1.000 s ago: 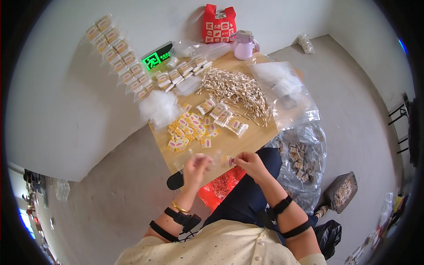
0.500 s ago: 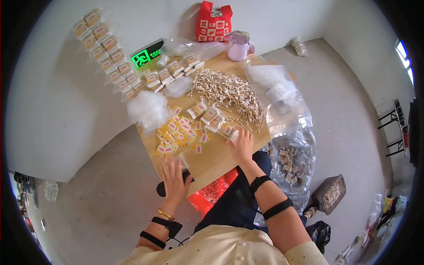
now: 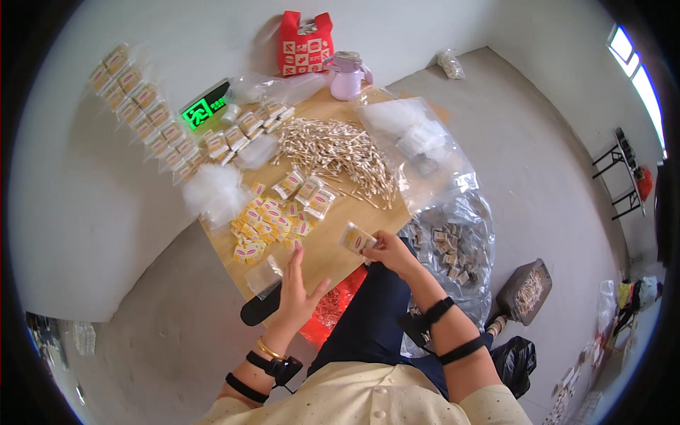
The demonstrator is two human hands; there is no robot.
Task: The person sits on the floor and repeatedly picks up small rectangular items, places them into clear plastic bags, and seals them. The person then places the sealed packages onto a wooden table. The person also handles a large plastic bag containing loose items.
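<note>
My right hand (image 3: pixel 394 253) pinches a small packet of cotton swabs (image 3: pixel 355 238) with a yellow-and-white label, just above the table's near edge. My left hand (image 3: pixel 299 292) is open, fingers spread, and holds nothing. Beside its fingertips a clear plastic bag (image 3: pixel 263 273) lies at the table's left edge. Further in are scattered yellow label cards (image 3: pixel 268 225). Three other swab packets (image 3: pixel 309 191) rest in a row behind them, next to a big loose pile of cotton swabs (image 3: pixel 343 154).
Clear plastic sheets (image 3: pixel 418 142) cover the table's right side. At the back stand a lilac jug (image 3: pixel 346 79), a red bag (image 3: pixel 306 46) and a green sign (image 3: pixel 205 112). Stacked packets (image 3: pixel 138 106) rise at left. On the floor are a clear sack (image 3: pixel 474 234) and a grey bin (image 3: pixel 520 280).
My right hand has lifted one swab packet off the end of the row and drawn it toward me. My left hand has turned on edge and shifted slightly right; the view has turned a little.
</note>
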